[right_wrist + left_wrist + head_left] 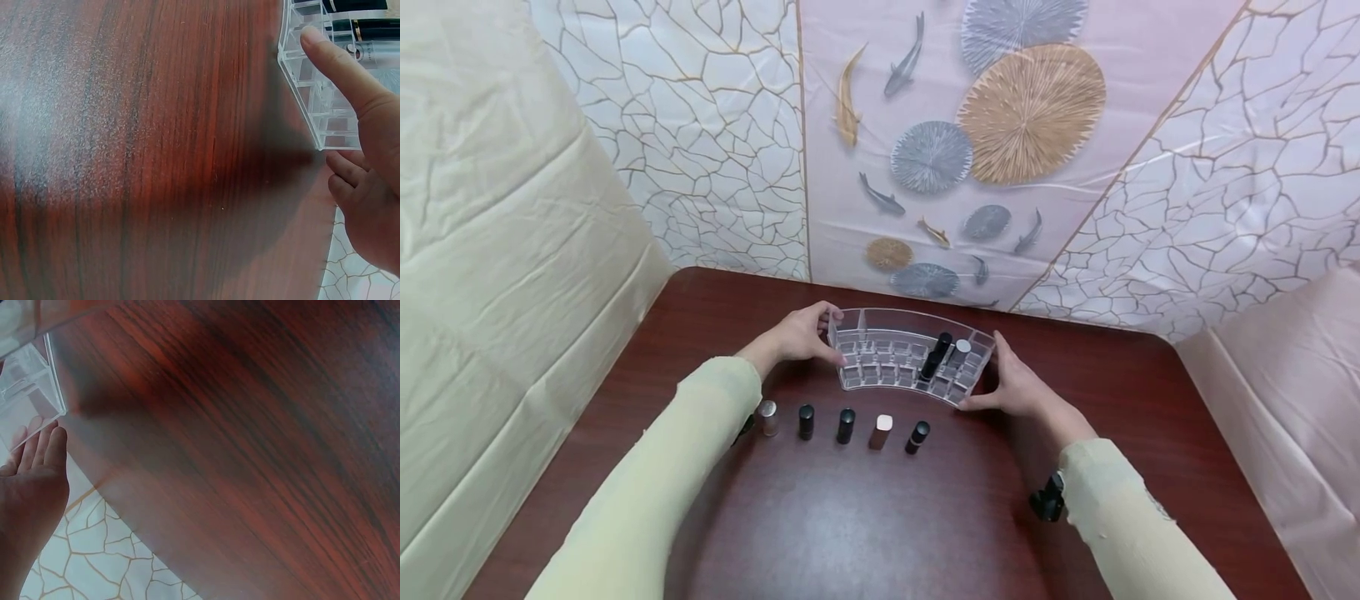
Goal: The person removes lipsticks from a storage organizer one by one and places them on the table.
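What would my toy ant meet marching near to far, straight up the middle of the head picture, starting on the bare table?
White-topped tube → clear rack → fish cloth.

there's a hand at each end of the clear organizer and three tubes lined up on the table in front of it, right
Not three: the head view shows five tubes lined up on the table in front of the organizer, with the left hand and right hand at its ends.

Gaps separate five tubes (846, 427) obstructing the way to the organizer (895, 320).
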{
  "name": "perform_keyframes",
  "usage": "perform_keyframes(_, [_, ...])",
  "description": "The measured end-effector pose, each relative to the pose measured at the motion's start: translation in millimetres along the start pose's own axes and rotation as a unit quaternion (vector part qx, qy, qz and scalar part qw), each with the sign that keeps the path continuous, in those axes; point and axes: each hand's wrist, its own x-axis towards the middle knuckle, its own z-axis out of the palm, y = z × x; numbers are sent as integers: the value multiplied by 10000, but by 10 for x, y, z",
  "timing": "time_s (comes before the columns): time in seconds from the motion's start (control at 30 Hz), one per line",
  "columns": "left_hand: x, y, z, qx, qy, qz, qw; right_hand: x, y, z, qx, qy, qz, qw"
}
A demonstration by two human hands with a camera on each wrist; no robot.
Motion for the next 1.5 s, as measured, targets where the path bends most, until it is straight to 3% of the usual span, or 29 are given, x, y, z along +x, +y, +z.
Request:
perform_keyframes(0.3, [17,32,13,33,27,-46,10000,-55,-79,-261,-510,-83,-91,9986])
perform_keyframes(0.5, [25,23,9,26,16,-33,10000,-44,-298,-536,-806,245,-582,9947])
perform_keyframes(0.67, [15,21,-1,86,6,-24,10000,0,-535,-637,-1057,432,-1000,9884])
perform_keyframes(1.0, [9,11,-10,177,20,-52,9998,104,-917,-640,-1029,378,-1655,9801])
perform_keyframes(1.23, [-4,18,-10,192,47,-91,9998,190,-883,-541,-732,315,-1854,9794])
perform_keyframes(1.5, [3,0,6,202,55,-77,9998,211,-782,-438,-516,417,-1731,9827])
